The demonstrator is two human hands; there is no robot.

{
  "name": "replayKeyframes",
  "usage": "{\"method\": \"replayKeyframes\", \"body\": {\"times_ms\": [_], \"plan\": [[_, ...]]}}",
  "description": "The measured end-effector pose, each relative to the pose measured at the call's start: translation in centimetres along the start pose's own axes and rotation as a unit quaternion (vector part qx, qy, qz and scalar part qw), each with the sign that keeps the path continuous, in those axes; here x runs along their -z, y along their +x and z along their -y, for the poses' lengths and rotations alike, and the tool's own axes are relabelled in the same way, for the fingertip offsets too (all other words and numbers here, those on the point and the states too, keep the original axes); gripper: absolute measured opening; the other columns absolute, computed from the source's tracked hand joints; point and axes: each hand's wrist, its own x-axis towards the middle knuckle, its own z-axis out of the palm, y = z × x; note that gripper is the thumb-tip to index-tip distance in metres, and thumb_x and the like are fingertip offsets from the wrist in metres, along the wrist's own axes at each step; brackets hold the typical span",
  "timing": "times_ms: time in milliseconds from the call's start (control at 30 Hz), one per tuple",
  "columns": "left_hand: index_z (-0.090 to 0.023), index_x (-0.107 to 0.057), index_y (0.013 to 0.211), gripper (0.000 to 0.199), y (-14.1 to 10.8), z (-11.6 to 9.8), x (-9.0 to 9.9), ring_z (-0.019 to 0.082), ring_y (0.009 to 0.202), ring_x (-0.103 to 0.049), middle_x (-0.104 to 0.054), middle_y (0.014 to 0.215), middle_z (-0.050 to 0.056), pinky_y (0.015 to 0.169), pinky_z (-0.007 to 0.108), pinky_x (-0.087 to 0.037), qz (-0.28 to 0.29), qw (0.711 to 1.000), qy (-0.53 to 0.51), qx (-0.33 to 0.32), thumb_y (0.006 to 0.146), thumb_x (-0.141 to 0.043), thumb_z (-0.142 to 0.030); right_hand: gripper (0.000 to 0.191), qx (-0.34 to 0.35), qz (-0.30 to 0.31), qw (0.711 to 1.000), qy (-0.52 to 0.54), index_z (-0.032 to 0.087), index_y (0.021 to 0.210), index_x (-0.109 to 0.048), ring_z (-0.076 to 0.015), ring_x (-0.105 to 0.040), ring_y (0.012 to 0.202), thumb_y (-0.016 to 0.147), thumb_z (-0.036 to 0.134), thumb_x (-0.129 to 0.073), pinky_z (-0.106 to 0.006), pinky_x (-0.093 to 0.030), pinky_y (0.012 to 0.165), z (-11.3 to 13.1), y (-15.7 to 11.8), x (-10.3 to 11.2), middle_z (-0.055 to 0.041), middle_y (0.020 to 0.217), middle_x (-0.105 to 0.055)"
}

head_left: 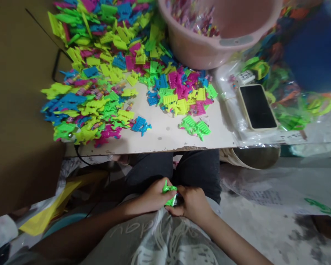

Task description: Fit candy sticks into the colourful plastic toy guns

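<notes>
Smooth plastic for the pink basin [197,51], with a soft sheen along the wall. Left of that basin, bright moulded plastic for the heaped pieces [96,108], ribbed in places and partly glossy. Below it, pale, matt, mostly smooth facing on the tabletop [165,138], rough and chipped at the front edge. To its lower right, glossy dark screen on the phone [258,106] and crinkled, shiny clear film for the bag [231,119]. Far below the basin, shiny plastic for the green piece [171,198] and creased, matt cloth for the grey shirt [151,235].
</notes>
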Motion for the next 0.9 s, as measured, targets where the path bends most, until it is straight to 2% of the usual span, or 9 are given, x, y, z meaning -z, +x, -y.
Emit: {"method": "replayKeyframes", "body": {"times_ms": [133,267,367,733,900], "plan": [[-0.020,-0.045,0.071,0.029,0.11,-0.25,0.08,0.012,0.063,-0.041,-0.044,0.065,-0.005,0.060,0.024,-0.034,-0.016,0.999,-0.050,-0.004,0.072,-0.060,-0.044,0.061,-0.023,-0.024,0.999,-0.021,0.017,0.076,-0.060,-0.0244,-0.069,0.063,0.075,0.077,-0.050,-0.027,-0.030,0.051,0.14,0.16,0.09,-0.0089,0.064,-0.068],[-0.020,-0.046,0.072,0.033,0.09,0.02,0.03,0.012,0.062,-0.041,-0.045,0.064,-0.005,0.059,0.024,-0.034,-0.030,0.998,-0.054,0.000,0.072,-0.060,-0.050,0.054,-0.005,0.020,1.000,0.007,0.017,0.081,-0.062,-0.0228,-0.070,0.064,0.079,0.070,-0.054,-0.026,-0.031,0.051,0.31,0.30,0.18,-0.0080,0.069,-0.071],[-0.020,-0.046,0.072,0.033,0.13,0.27,0.05,0.011,0.060,-0.040,-0.044,0.062,-0.006,0.058,0.024,-0.034,-0.025,0.998,-0.052,0.003,0.073,-0.060,-0.049,0.050,-0.002,0.033,0.999,0.018,0.017,0.084,-0.063,-0.0227,-0.071,0.067,0.081,0.066,-0.055,-0.026,-0.033,0.053,0.45,0.27,0.15,-0.0078,0.072,-0.073],[-0.019,-0.047,0.072,0.020,0.24,0.33,-0.01,0.011,0.061,-0.041,-0.044,0.062,-0.006,0.058,0.023,-0.035,-0.024,1.000,-0.016,0.007,0.078,-0.059,-0.033,0.054,0.014,0.028,0.999,0.004,0.016,0.081,-0.064,-0.0228,-0.070,0.067,0.084,0.068,-0.048,-0.026,-0.033,0.052,0.51,0.07,-0.12,-0.0098,0.072,-0.073],[-0.019,-0.045,0.073,0.025,0.33,0.31,0.04,0.011,0.061,-0.040,-0.044,0.063,-0.006,0.058,0.023,-0.034,-0.030,0.999,-0.031,-0.001,0.079,-0.059,-0.039,0.044,0.003,0.049,0.999,0.023,0.017,0.086,-0.066,-0.0237,-0.070,0.071,0.083,0.060,-0.058,-0.026,-0.037,0.056,0.54,0.32,0.38,-0.0094,0.077,-0.074]]}}
